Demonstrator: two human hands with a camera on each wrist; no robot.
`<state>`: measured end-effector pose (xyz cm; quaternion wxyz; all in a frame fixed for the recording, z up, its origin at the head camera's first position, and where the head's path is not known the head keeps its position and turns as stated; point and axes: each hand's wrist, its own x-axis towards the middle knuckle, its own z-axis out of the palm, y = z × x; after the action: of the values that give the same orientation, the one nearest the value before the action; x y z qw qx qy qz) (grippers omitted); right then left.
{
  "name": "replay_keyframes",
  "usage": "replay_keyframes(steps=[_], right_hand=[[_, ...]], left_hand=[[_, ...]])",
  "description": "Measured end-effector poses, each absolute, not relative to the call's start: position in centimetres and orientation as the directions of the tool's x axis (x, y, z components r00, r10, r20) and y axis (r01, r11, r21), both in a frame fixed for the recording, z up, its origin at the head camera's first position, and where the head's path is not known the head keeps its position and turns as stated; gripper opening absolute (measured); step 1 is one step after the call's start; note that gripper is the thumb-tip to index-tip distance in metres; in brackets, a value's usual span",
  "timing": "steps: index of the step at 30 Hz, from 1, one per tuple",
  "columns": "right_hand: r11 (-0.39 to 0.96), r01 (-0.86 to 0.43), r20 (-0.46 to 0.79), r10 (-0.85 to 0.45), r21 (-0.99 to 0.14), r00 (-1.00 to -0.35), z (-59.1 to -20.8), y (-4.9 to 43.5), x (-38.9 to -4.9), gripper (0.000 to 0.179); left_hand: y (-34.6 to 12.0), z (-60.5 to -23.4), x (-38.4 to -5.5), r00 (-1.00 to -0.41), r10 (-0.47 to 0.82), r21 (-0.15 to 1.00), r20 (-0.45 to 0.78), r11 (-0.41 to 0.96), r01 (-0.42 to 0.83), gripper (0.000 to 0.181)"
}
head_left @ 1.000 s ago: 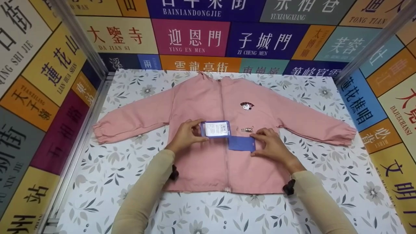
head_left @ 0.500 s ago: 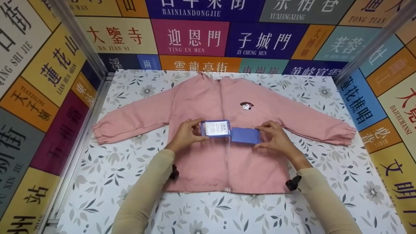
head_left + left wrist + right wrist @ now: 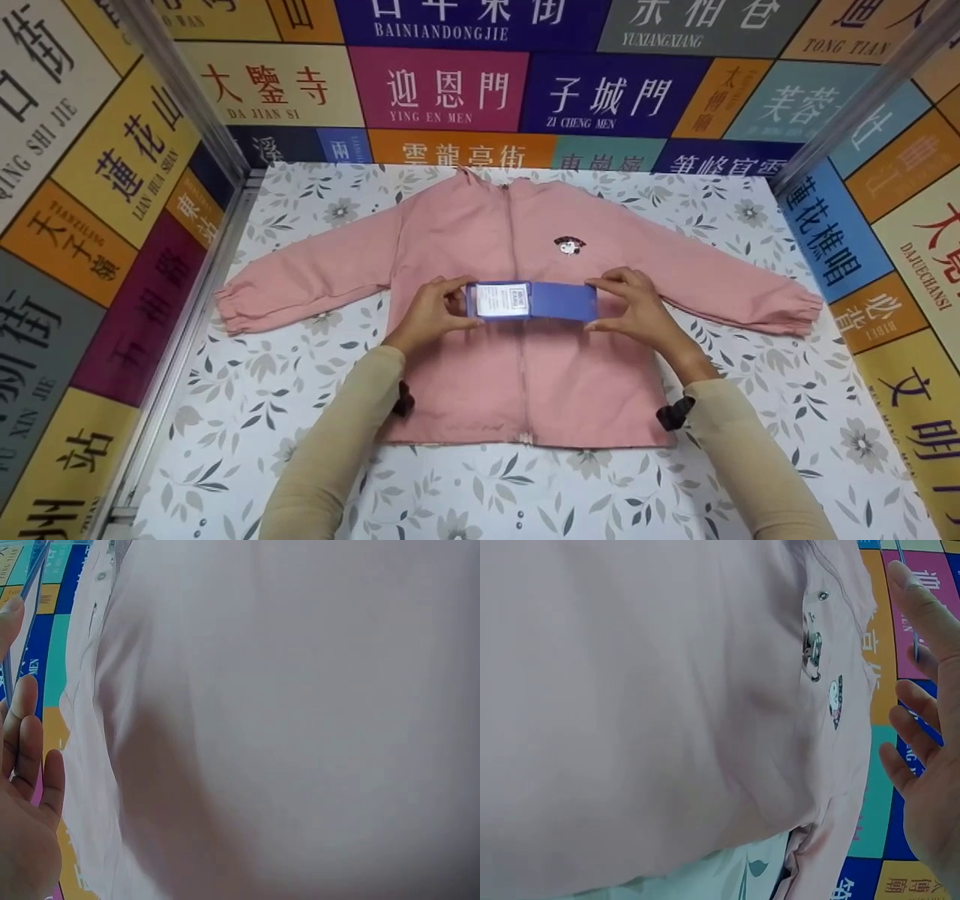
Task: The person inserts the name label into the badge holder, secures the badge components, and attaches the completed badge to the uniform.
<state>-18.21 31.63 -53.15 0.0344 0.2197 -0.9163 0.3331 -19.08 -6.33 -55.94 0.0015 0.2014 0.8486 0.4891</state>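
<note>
My left hand [image 3: 429, 313] pinches the left edge of a blue-framed badge holder [image 3: 498, 300] with a white printed card in it. In my right hand [image 3: 641, 315], thumb and fingers pinch the right edge of a flat blue cover panel [image 3: 562, 301]. Holder and panel are level, edge to edge, above the front of a pink zip jacket [image 3: 457, 232]; whether they are joined I cannot tell. A small metal clip [image 3: 812, 649] lies on the jacket in the right wrist view, and the panel hides it from the head view.
The jacket lies spread, sleeves out, on a white floral-patterned table [image 3: 247, 442]. A small character patch [image 3: 569, 245] sits on its chest. Panels with street-name lettering [image 3: 442, 86] stand around the back and sides.
My right hand has raised the blue panel and brought it into line with the badge holder, covering the metal clip from the head view. The left hand has barely moved.
</note>
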Motion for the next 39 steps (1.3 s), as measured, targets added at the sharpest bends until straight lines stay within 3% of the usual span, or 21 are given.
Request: replay_keyframes(steps=[11, 39], right_hand=[[0.709, -0.428, 0.165, -0.41, -0.561, -0.897, -53.0, 31.0, -18.8, 0.077], [0.646, -0.408, 0.132, -0.432, -0.645, -0.892, -53.5, 30.3, -19.0, 0.078]], left_hand=[[-6.2, -56.0, -19.1, -0.916, 0.358, 0.846, 0.182, 0.418, 0.331, 0.071], [-5.8, -55.8, -19.0, -0.91, 0.373, 0.84, 0.181, 0.423, 0.341, 0.07]])
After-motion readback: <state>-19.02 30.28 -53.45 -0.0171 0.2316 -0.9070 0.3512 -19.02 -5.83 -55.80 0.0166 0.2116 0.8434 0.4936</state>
